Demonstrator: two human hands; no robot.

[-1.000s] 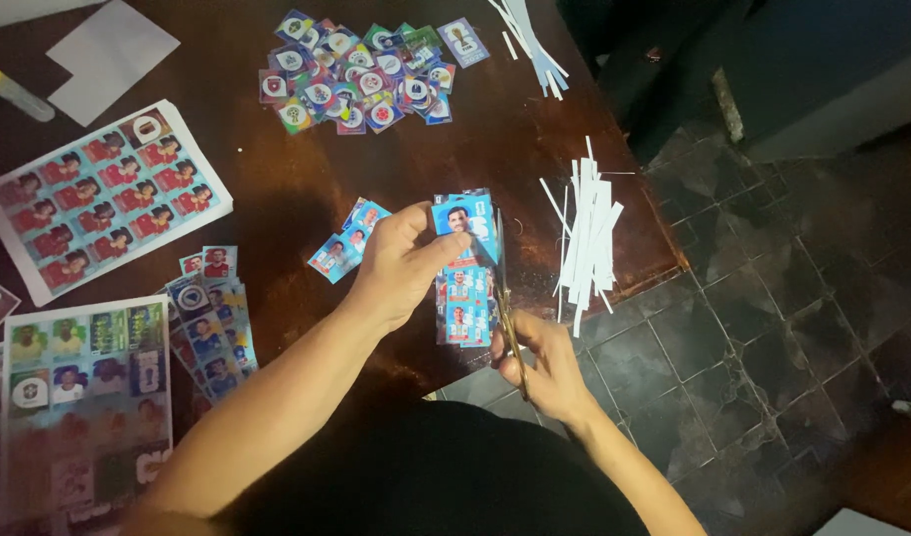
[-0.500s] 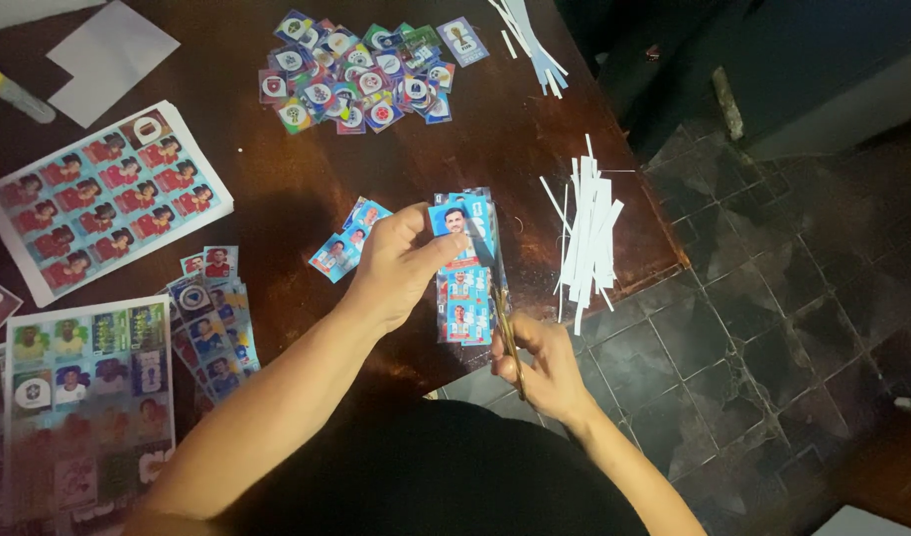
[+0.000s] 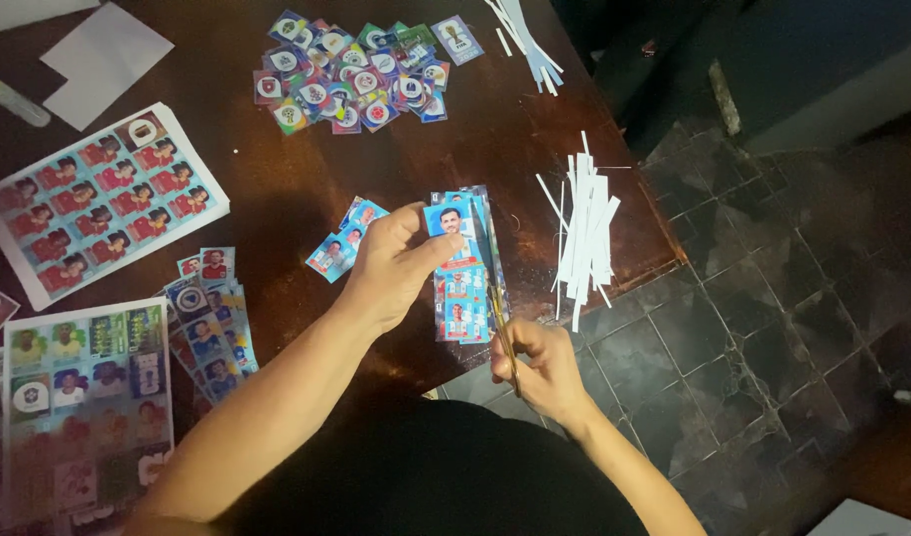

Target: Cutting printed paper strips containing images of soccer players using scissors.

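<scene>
Hands (image 3: pixel 401 263) hiding sticker strip (image 3: pixel 460 288), scissors (image 3: pixel 505 333)

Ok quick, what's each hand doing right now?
Left hand: closed, pinching a strip of blue picture stickers.
Right hand: closed around scissors cutting along the strip.

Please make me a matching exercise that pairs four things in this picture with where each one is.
Things:
1. strip of stickers
2. scissors
3. white paper trimmings
4. pile of cut badge stickers

Places:
A. far side of the table, near the top of the view
B. in the left hand
C. near the table's right edge
D. in the right hand

Pairs: 1-B, 2-D, 3-C, 4-A
</scene>
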